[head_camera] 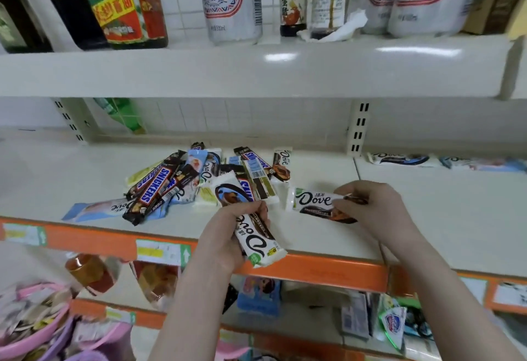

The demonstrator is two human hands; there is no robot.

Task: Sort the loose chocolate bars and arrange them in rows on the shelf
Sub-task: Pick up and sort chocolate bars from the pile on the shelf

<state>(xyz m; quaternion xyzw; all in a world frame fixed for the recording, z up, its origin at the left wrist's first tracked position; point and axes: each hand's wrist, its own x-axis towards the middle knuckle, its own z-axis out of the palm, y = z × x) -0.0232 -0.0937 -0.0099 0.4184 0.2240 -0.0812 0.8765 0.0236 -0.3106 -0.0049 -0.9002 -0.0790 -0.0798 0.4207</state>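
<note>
Left hand [228, 235] grips upright Dove bar [258, 239] | right hand [370, 206] pinches crosswise Dove bar [316, 202] on shelf [85, 172]

Both bare forearms reach up from the bottom edge toward the front edge of the shelf [328, 249]. The left hand [228, 235] sits over the orange front lip, wrist bent, fingers curled around a white chocolate bar [258, 239] that sticks out toward the person. The right hand [373, 209] lies further in, above the shelf top, knuckles up, thumb and fingertips pinching the right end of a second bar [316, 203].
</note>
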